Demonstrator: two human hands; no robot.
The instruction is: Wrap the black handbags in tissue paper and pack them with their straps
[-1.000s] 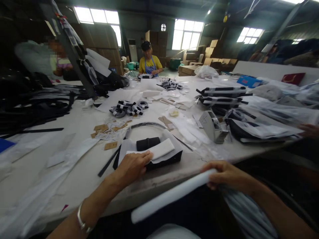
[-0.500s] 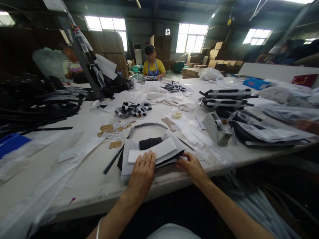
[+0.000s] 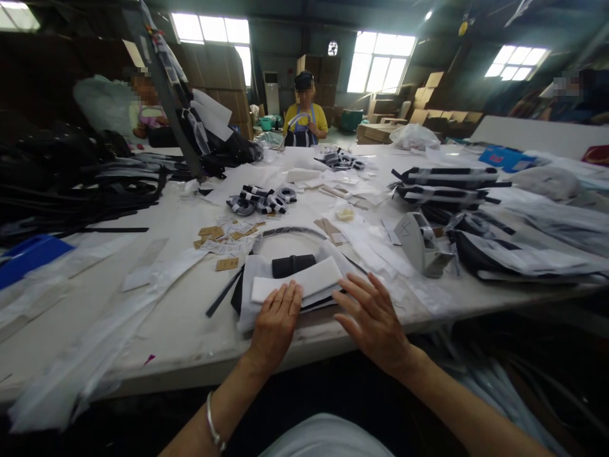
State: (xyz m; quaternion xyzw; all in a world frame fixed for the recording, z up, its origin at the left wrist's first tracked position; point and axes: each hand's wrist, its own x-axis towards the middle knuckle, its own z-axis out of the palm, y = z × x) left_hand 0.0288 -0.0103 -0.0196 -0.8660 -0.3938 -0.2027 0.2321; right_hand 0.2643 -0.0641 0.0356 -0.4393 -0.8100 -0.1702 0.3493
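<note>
My left hand (image 3: 278, 317) lies flat, fingers together and stretched out, on a white foam strip (image 3: 318, 279). The strip rests on a black bag (image 3: 236, 295) covered by a thin white sheet (image 3: 246, 311). Behind the strip sits a dark rolled piece (image 3: 292, 265), and a wrapped curved handle (image 3: 295, 231) arches toward the far side. A loose black strap (image 3: 221, 297) sticks out on the left. My right hand (image 3: 373, 320) hovers at the bag's right end, fingers spread, with nothing seen in it. Whether its fingertips touch the bag, I cannot tell.
Brown tags (image 3: 227, 264) and coiled wrapped straps (image 3: 264, 200) lie beyond the bag. A tape dispenser (image 3: 419, 244) stands to the right, near wrapped black bags (image 3: 518, 260). Plastic film (image 3: 114, 336) covers the left. A co-worker (image 3: 307, 120) sits across the table.
My right hand has let go of the bag's right edge, and its fingers have spread and lifted. My left hand stays on the foam strip. The co-worker opposite now holds up a dark bag.
</note>
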